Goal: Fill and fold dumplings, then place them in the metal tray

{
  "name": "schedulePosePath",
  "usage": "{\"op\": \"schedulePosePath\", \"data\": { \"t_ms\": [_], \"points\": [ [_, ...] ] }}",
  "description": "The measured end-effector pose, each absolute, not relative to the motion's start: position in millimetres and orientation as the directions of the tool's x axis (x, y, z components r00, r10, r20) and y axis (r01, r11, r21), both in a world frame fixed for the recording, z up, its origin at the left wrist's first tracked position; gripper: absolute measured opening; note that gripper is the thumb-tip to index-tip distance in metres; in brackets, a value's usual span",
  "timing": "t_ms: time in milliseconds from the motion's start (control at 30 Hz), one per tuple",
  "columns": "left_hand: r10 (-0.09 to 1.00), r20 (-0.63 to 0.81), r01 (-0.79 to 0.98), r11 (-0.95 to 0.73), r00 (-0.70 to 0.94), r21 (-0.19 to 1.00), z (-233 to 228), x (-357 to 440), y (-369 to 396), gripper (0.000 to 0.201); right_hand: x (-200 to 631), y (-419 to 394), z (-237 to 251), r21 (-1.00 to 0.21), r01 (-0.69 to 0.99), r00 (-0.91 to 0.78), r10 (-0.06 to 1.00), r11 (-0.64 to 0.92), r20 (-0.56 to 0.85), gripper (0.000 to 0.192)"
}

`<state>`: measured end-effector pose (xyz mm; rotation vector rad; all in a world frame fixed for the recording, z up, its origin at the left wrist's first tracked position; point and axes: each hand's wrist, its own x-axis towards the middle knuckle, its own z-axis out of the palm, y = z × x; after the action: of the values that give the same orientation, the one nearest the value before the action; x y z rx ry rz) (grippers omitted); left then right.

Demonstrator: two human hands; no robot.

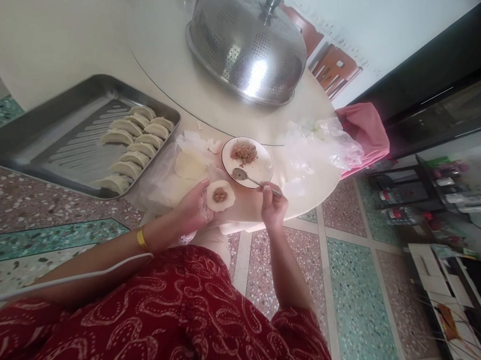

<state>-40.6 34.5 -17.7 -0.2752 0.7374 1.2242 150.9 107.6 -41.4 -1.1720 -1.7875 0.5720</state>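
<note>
plate holds filling, spoon; tray holds dumplings.

Dumplings and dishes counted

Nine folded dumplings are counted in one tray left of the hands; one plate, one spoon are seen.

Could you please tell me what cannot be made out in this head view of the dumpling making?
- Whatever sits under the perforated metal dome cover: the cover hides it.
- The left hand palm and fingertips: the filled wrapper covers them.
- The right hand grip on the spoon: too small to judge.
- The tray left end: cut off by the edge.
- The shelf clutter at right: blurred.
</note>
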Motion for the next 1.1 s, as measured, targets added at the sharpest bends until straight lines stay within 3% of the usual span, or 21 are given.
{"op": "schedulePosePath", "data": {
  "t_ms": [100, 200, 433, 567, 767, 900, 1100],
  "points": [
    [0.754, -0.641, -0.92, 0.34, 0.141, 0.198, -19.8, -41.5, 40.5, 0.041, 148.0, 105.4, -39.8, -0.902, 0.314, -0.019, 0.952, 0.296, 0.306, 0.033],
    [0.767, -0.627, -0.92, 0.333, 0.137, 0.207, -21.3, -43.9, 43.5, 0.041, 150.2, 98.2, -32.4, -0.929, 0.2, 0.005, 0.948, 0.311, 0.319, 0.027],
    [0.773, -0.614, -0.928, 0.328, 0.159, 0.174, -25.8, -49.0, 40.6, 0.046, 156.3, 72.7, -20.0, -0.778, 0.148, -0.432, 0.747, 0.611, 0.505, 0.016],
    [0.779, -0.608, -0.93, 0.321, 0.15, 0.181, -26.8, -50.2, 38.6, 0.045, 158.7, 73.3, -16.3, -0.754, 0.126, -0.399, 0.728, 0.645, 0.557, 0.019],
    [0.786, -0.611, -0.928, 0.291, 0.094, 0.232, -24.3, -48.8, 36.5, 0.036, 161.6, 109.2, -24.2, -0.692, 0.366, -0.217, 0.78, 0.622, 0.587, 0.016],
    [0.781, -0.616, -0.923, 0.307, 0.106, 0.23, -19.9, -45.6, 36.2, 0.04, 157.5, 135.2, -38.7, -0.529, 0.521, -0.298, 0.724, 0.67, 0.623, 0.024],
    [0.773, -0.624, -0.924, 0.313, 0.113, 0.221, -15.3, -43.8, 38.0, 0.043, 152.8, 143.8, -45.5, -0.392, 0.564, -0.42, 0.661, 0.727, 0.622, 0.029]
  ]
}}
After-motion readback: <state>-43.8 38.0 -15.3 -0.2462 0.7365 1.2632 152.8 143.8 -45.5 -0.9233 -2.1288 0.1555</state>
